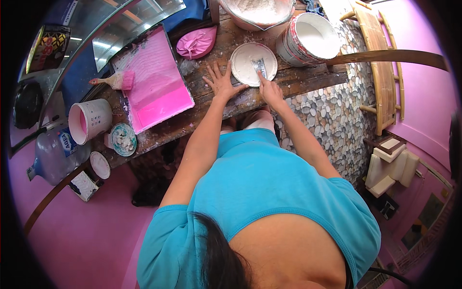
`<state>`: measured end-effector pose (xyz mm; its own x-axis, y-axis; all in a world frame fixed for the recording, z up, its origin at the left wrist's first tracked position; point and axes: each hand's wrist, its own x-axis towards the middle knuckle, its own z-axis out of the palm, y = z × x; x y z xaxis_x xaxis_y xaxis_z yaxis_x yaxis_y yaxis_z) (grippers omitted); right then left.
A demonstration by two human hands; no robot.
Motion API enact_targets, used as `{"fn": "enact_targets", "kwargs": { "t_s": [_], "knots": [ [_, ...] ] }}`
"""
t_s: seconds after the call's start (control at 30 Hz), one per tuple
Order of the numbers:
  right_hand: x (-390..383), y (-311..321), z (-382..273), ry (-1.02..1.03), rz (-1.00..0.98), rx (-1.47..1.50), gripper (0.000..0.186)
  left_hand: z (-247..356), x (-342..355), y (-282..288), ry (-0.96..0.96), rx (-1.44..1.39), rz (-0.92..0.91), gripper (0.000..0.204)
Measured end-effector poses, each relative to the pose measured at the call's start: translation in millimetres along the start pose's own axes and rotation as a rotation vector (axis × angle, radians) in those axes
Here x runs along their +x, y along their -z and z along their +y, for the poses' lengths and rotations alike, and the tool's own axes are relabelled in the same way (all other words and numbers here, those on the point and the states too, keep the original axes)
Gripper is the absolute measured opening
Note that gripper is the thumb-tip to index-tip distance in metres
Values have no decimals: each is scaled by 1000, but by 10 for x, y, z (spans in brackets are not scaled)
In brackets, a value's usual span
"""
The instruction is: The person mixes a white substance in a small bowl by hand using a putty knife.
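Observation:
My right hand (271, 94) grips a metal putty knife (258, 66), whose blade rests in white paste on a round white lid (244, 74), with my index finger along it. My left hand (222, 85) lies spread on the wooden table (207, 108) just left of the lid, its thumb close to the lid's rim, holding nothing. To its left is a tray of pink paint (161, 108), with a brush (127, 80) carrying pink paint on its left edge. Right of the lid stands a stack of white buckets (313, 38).
A basin of white powder (255, 9) and a pink bag (195, 43) sit at the back. At the left are a bucket (94, 120), a bowl of white paste (122, 139) and a large water bottle (55, 161). A bamboo bench (380, 86) and beige seat (394, 171) stand at the right.

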<state>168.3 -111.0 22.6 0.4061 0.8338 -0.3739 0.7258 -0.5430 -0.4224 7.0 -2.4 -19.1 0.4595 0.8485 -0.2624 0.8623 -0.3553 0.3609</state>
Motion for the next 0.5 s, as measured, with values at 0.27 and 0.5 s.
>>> {"fn": "enact_targets", "kwargs": {
  "t_s": [0.27, 0.5],
  "knots": [
    [88, 1133, 43, 297, -153, -211, 33, -2, -16, 15, 22, -20, -14, 123],
    [-43, 1379, 466, 437, -187, -509, 34, 25, -11, 39, 15, -24, 5, 124]
  ]
}}
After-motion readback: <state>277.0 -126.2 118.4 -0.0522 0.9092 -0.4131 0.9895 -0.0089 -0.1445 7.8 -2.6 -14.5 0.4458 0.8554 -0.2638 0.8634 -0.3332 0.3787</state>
